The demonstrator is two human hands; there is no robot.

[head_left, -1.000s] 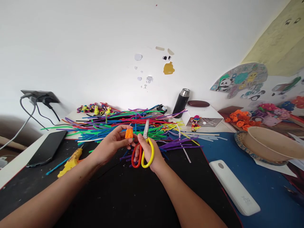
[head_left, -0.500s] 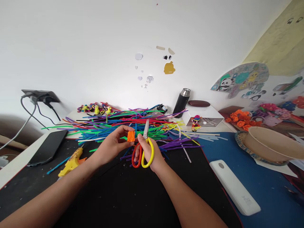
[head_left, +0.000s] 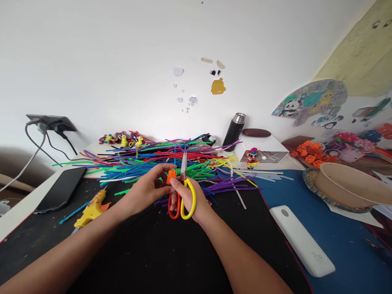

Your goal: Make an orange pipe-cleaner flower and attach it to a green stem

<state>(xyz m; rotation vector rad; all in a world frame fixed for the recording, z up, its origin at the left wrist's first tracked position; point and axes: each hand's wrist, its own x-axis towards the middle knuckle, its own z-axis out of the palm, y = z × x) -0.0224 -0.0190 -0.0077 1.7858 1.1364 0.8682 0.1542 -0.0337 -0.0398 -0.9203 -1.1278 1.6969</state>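
Note:
A small orange bundle (head_left: 171, 177) is held between the fingertips of my left hand (head_left: 153, 182), near the middle of the view. My right hand (head_left: 193, 199) holds scissors (head_left: 188, 199) with one red and one yellow handle, blades pointing up and nearly together. The right thumb touches the orange bundle's right side. Behind both hands lies a wide heap of coloured pipe cleaners (head_left: 122, 172), in blue, green, red and purple.
A yellow glue gun (head_left: 92, 210) and a black phone (head_left: 61, 191) lie at the left. A black flask (head_left: 234, 132) stands at the back beside a white box (head_left: 263, 148). A white power bank (head_left: 302, 241) and a beige bowl (head_left: 355, 185) are at the right.
My right hand has moved left with the scissors, and its thumb now meets the orange bundle. The bundle has shifted slightly right and turned a little.

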